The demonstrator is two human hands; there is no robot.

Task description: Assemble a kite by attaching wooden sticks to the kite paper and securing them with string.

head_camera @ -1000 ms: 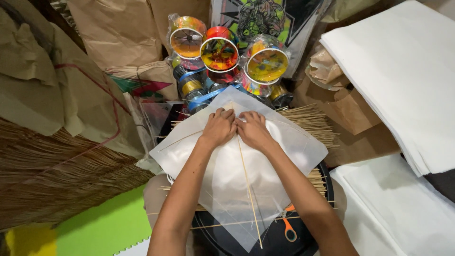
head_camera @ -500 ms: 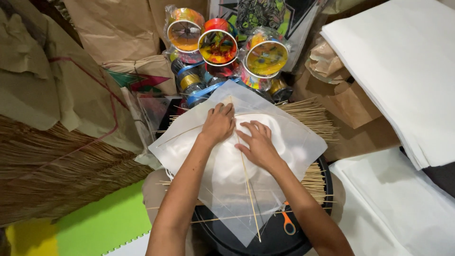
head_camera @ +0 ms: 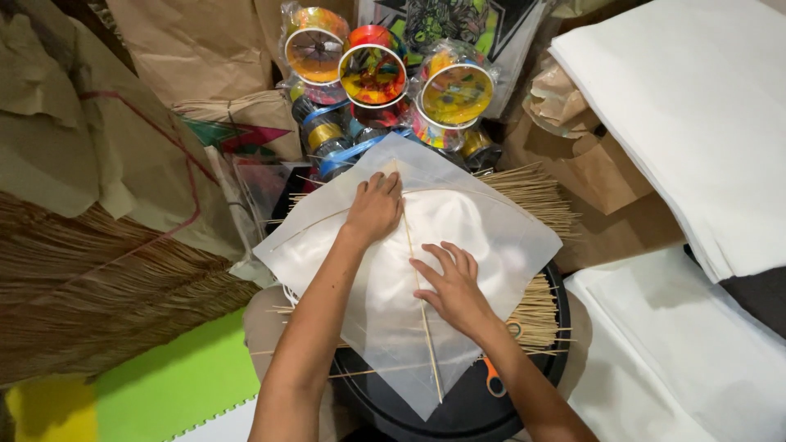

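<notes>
We press our left hand [head_camera: 375, 209] and right hand [head_camera: 451, 286], both open and flat, on the white paper kite [head_camera: 483, 233] over the black round table [head_camera: 467, 409], which hides the scissors' [head_camera: 493, 378] blades.

I see 3 clear-wrapped colourful spools [head_camera: 374, 72] up top, with brown paper bags [head_camera: 192, 49] at my upper left.

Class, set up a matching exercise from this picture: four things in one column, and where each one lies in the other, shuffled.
1 left hand
2 right hand
3 scissors
4 spools

a beyond the kite's top corner
b flat on the kite's lower half, beside the stick
c on the kite's upper half
d under the right forearm, orange handles

Pairs: 1-c, 2-b, 3-d, 4-a
</notes>
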